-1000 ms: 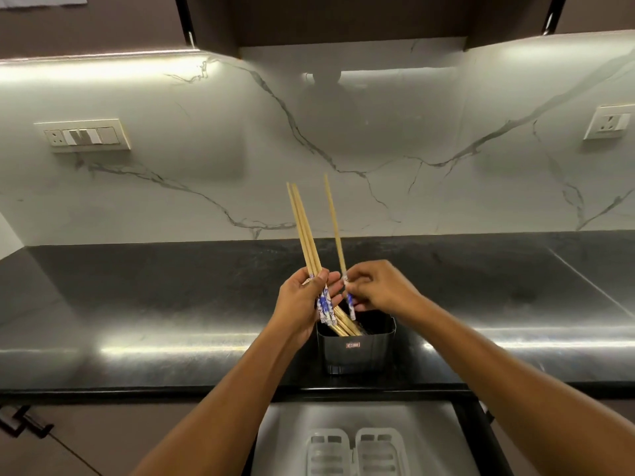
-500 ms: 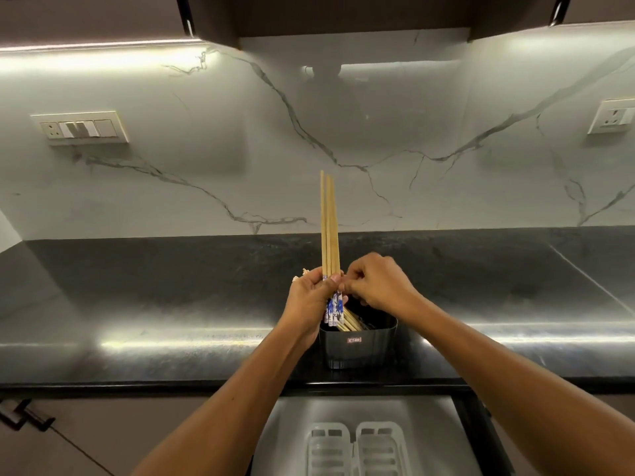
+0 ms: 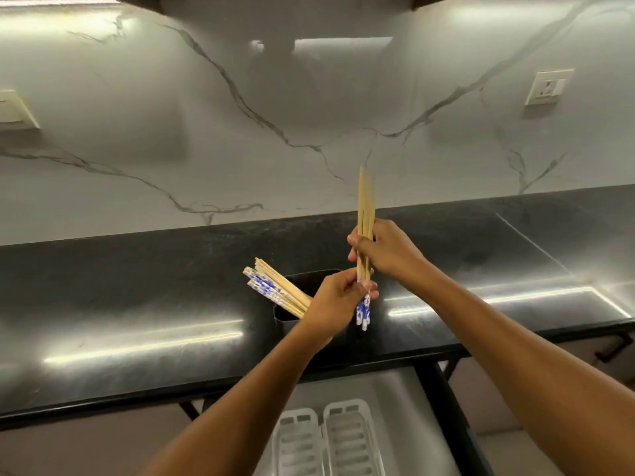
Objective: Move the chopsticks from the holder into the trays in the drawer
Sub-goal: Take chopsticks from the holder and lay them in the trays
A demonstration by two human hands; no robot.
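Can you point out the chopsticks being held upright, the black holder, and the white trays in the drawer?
upright chopsticks (image 3: 365, 204): head view, bare wooden shafts above the right hand.
black holder (image 3: 285, 317): head view, left wall.
white trays (image 3: 347, 438): head view, slotted floor of the right tray.

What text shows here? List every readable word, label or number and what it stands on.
None can be read.
Chopsticks: blue print on white ends, a pattern, no letters made out.
Holder: no label shows; the left hand covers its front.
Socket and switch plate: no markings legible.
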